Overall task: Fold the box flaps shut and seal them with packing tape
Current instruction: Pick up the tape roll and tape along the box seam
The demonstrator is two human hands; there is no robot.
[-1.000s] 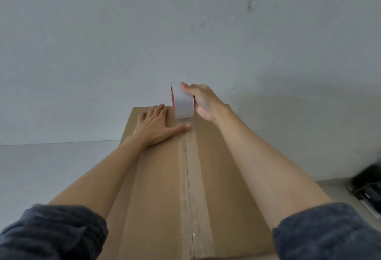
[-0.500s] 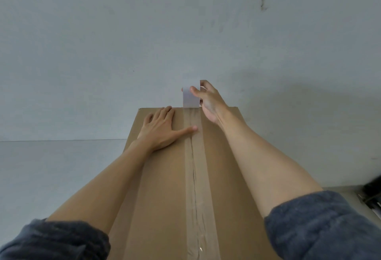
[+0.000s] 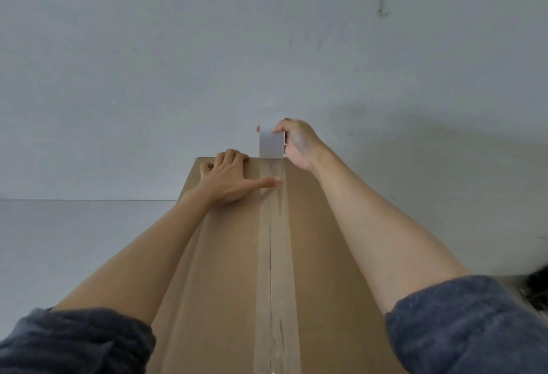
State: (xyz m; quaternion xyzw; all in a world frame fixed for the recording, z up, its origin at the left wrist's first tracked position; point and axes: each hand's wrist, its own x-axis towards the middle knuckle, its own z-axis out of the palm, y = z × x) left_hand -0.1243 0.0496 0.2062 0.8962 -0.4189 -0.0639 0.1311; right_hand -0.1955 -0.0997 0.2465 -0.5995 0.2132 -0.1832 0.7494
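Running away from the camera, the cardboard box point(image 3: 225, 270) lies with its long axis pointing toward the pale wall point(image 3: 178, 62). Flaps closed; centre seam covered by a strip of clear packing tape point(image 3: 274, 255) along that same axis, near edge to far edge. Left hand point(image 3: 229, 178) flat on the box top near the far end, fingers spread, thumb reaching across onto the strip. Right hand point(image 3: 298, 142) just past the far edge, fingers pinched around the white tape roll point(image 3: 271, 141), which stands upright with its tape continuous down to the box edge. Dark blue sleeves point(image 3: 462, 323) pushed up on both forearms.
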